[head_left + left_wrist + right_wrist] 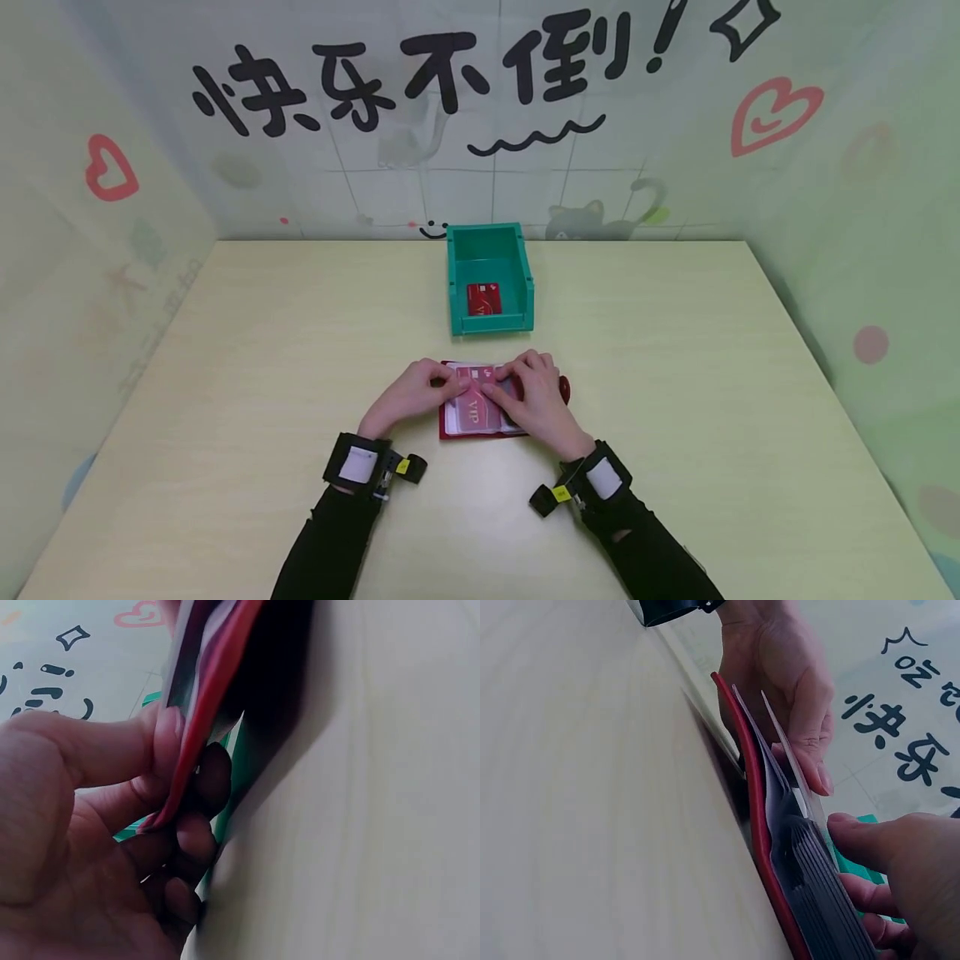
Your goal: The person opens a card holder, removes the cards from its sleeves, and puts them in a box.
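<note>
A red-covered card holder with clear plastic sleeves lies open on the table, partly hidden by the hands. A pinkish-red VIP card shows at its left page, seemingly under clear plastic. My left hand pinches the holder's left side; in the left wrist view its thumb presses on the page above the red cover, fingers beneath. My right hand reaches over the middle, thumb and forefinger pinching at the card's upper right. Seen from the right wrist, its thumb lies against the stacked sleeves.
Behind the holder stands a green bin, a red card lying in it. The pale wooden table stretches to both sides. Printed cloth walls close off its back and sides.
</note>
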The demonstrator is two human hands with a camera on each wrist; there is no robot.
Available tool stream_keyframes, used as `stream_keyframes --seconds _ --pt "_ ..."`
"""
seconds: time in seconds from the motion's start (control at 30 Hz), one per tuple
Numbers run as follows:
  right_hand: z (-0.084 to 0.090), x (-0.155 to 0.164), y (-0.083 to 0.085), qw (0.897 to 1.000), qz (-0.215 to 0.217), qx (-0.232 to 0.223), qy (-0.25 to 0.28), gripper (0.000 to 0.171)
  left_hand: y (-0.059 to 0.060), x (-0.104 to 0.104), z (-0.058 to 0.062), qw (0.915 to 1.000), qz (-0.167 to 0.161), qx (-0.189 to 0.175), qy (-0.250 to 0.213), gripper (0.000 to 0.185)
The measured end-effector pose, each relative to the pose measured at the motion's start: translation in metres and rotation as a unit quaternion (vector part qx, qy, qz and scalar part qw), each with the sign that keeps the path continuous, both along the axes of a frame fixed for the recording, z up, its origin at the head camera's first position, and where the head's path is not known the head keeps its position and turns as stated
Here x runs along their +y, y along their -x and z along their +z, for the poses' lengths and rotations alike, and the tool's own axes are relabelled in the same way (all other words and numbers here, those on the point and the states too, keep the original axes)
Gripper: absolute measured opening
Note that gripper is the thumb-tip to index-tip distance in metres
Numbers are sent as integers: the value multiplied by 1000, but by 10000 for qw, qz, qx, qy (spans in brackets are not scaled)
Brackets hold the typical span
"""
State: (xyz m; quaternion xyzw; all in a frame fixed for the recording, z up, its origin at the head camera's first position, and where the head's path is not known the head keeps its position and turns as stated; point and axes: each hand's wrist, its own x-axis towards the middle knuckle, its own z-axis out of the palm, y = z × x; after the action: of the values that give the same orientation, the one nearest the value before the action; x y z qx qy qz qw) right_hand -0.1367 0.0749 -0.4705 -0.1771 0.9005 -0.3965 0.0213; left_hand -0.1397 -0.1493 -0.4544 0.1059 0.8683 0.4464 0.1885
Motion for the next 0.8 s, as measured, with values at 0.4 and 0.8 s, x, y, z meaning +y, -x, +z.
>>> stream_keyframes --seconds 0.4,0.8 --pt "6 2 1 9995 25 -254 -164 49 2 -3 2 9996 -261 82 103 33" --pt "9 1 0 9993 25 -354 -123 26 2 -5 5 9989 -368 -85 291 22"
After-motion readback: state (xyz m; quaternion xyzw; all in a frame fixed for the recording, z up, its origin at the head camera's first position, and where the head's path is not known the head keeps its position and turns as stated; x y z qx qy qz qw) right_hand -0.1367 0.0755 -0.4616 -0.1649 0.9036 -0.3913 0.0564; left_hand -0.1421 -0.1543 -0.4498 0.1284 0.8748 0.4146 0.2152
